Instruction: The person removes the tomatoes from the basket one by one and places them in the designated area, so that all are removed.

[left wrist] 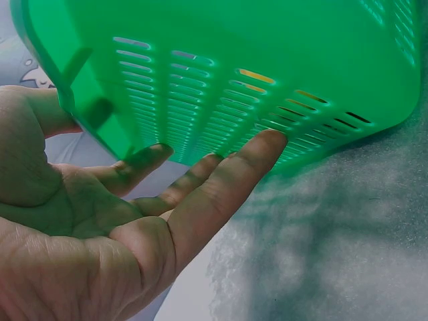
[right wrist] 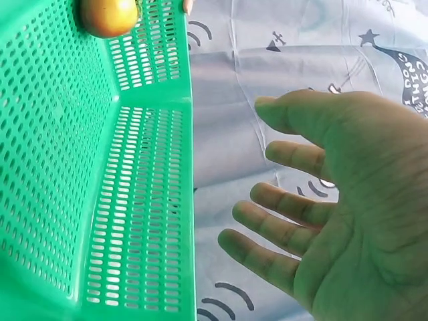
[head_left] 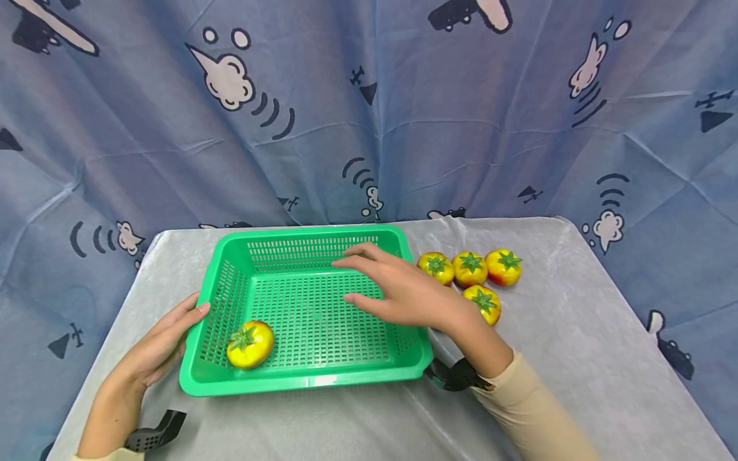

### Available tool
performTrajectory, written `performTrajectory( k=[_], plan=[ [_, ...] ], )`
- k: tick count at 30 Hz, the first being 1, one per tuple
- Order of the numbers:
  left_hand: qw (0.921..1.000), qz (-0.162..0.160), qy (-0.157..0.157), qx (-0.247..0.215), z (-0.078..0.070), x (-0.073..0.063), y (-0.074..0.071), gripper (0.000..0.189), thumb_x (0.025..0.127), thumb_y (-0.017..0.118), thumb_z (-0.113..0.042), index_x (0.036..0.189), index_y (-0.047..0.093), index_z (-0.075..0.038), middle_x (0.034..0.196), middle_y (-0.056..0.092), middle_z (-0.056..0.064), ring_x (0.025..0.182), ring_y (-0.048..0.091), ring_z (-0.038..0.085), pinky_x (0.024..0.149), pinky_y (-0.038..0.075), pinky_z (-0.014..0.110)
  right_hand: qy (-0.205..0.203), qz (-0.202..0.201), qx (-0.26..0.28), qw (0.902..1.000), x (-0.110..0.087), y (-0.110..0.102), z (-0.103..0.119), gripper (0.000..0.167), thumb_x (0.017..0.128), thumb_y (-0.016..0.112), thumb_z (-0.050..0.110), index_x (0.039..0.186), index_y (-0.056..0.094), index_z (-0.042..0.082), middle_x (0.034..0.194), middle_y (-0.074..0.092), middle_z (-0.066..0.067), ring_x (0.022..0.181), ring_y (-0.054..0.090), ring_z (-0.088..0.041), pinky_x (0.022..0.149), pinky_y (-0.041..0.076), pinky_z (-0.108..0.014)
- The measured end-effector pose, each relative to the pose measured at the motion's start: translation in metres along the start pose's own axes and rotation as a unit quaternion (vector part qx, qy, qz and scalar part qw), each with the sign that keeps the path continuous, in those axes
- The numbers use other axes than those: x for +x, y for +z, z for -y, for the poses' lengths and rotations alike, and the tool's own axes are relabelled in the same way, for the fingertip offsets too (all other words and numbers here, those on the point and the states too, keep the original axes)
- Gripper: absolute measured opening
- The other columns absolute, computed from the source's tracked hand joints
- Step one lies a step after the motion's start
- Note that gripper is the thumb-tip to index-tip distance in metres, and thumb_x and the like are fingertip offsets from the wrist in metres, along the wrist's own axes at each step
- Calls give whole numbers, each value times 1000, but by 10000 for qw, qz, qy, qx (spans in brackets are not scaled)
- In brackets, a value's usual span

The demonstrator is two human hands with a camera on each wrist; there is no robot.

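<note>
A green perforated plastic basket (head_left: 317,320) stands on the cloth-covered table. Its left rim is held by my left hand (head_left: 161,346), thumb over the edge and fingers along the outer wall; in the left wrist view, those fingers (left wrist: 227,187) lie nearly straight against the slotted side. One yellow-red tomato (head_left: 250,344) with a green star-shaped top sits in the basket's near left corner. My right hand (head_left: 398,285) hovers above the basket's right half, fingers spread and holding nothing. The right wrist view shows its fingers (right wrist: 267,224) apart, with the tomato (right wrist: 109,15) farther off.
Several more tomatoes (head_left: 469,268) lie close together on the table, right of the basket and partly behind my right forearm. A grey cloth (head_left: 588,358) covers the table. Behind it hangs a blue patterned curtain (head_left: 323,96).
</note>
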State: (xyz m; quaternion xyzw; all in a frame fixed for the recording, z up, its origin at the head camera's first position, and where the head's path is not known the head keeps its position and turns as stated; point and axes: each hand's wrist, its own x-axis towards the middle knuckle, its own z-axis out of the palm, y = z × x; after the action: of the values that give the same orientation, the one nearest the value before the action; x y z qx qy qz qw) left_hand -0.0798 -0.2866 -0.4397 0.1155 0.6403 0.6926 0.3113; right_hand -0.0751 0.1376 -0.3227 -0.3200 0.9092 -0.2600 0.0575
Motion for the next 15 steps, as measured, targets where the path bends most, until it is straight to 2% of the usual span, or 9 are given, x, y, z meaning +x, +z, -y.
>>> performTrajectory(
  k=[9, 15],
  plan=[
    [9995, -179, -104, 248, -2, -1, 3, 69, 118, 31, -29, 167, -6, 3, 135, 64, -14, 121, 69, 7, 97, 62, 31, -179, 178, -193, 9995, 18, 2, 6, 49, 104, 70, 33, 149, 59, 18, 151, 55, -5, 135, 61, -23, 112, 54, -43],
    [9996, -165, -61, 205, -2, -2, 2, 68, 118, 31, -29, 166, -5, 4, 135, 65, -12, 120, 70, 9, 97, 63, 32, -214, 506, -233, 9982, 33, 5, 12, 49, 105, 68, 33, 150, 58, 19, 153, 54, -6, 135, 61, -23, 110, 55, -42]
  ],
)
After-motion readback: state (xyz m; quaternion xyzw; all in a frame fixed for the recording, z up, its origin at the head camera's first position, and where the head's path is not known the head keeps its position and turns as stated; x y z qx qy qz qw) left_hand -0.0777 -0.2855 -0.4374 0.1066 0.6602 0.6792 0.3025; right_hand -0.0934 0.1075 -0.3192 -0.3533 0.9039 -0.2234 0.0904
